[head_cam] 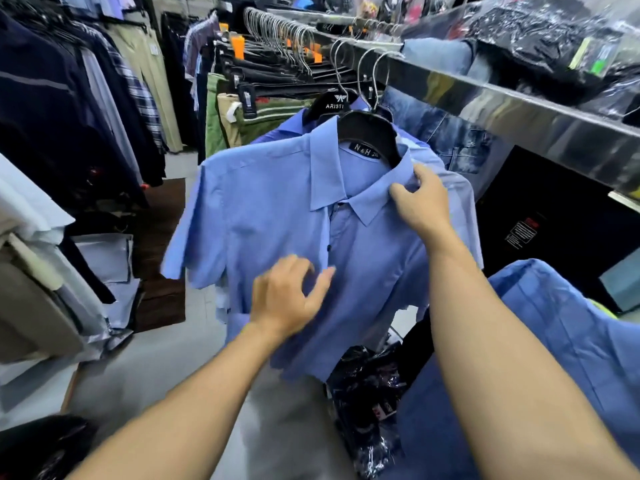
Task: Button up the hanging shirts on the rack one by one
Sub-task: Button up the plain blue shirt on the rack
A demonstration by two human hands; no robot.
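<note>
A light blue short-sleeved shirt [263, 209] hangs on a black hanger [369, 133] from the steel rail [485, 98] and is swung out toward me. Its placket carries dark buttons [328, 248], and the top ones look fastened. My right hand [420, 199] grips the shirt at the right side of the collar, near the shoulder. My left hand [289, 296] lies against the shirt's front just left of the placket, fingers loosely bent with nothing pinched between them. A second blue shirt [287, 124] hangs right behind, on a hanger marked ARISTI.
Trousers on clip hangers [277, 39] fill the rail behind. Jeans [446, 133] hang to the right under a shelf of bagged clothes [540, 46]. Another blue garment [561, 323] lies at lower right, plastic-wrapped dark packs [370, 393] below. A rack of shirts [86, 98] lines the left.
</note>
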